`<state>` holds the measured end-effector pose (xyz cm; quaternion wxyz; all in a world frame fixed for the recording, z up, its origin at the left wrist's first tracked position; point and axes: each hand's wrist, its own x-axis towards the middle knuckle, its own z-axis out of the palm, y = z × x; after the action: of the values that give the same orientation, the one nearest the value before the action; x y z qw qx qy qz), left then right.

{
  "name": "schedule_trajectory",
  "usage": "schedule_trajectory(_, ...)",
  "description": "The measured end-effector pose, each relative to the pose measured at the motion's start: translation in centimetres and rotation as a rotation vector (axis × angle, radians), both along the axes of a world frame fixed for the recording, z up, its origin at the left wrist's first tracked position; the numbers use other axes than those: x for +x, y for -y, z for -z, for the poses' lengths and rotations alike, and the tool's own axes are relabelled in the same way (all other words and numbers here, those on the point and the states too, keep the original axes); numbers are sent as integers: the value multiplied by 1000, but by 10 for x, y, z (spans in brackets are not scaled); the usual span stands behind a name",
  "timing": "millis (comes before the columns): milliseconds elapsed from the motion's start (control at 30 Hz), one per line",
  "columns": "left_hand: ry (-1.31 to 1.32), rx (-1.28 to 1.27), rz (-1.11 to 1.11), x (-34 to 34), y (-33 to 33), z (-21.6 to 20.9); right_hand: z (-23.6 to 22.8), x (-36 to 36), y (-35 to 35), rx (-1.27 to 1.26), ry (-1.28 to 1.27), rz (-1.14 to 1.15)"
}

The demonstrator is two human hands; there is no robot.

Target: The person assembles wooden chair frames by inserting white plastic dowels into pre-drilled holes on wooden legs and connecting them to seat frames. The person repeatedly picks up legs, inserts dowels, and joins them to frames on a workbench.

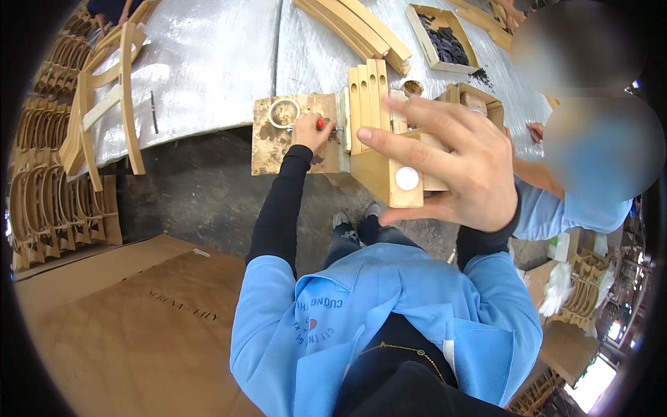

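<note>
My left hand (313,133) is closed over a small red-tipped handle (320,124) on a stained wooden board (267,156) at the table's near edge. Beside that hand, a pale ring, probably a tape roll (284,113), lies on the board. My right hand (455,156) is raised close to the camera, its fingers spread and thumb apart. Behind and between its fingers is a wooden block (411,197) with a white round spot on its end. Several slotted wooden bars (374,83) stand just left of the right fingertips. The right hand hides part of the block.
Curved wooden parts (347,26) and a box of black pieces (445,38) lie on the covered table. A wooden frame (125,97) stands at left, with a dark rod (154,111) beside it. A co-worker's blue sleeve (542,212) is close on my right. A large cardboard carton (132,313) occupies the lower left.
</note>
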<state>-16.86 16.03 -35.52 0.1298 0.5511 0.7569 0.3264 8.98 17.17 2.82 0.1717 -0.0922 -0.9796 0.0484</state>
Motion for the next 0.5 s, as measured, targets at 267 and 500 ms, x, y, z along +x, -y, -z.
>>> schedule_trajectory(267, 915, 32, -581, -78, 19, 16, 0, -7, 0, -1, 1, 55)
schedule_trajectory(500, 740, 755, -69, 82, 69, -135, 0, -1, -7, -73, -96, -54)
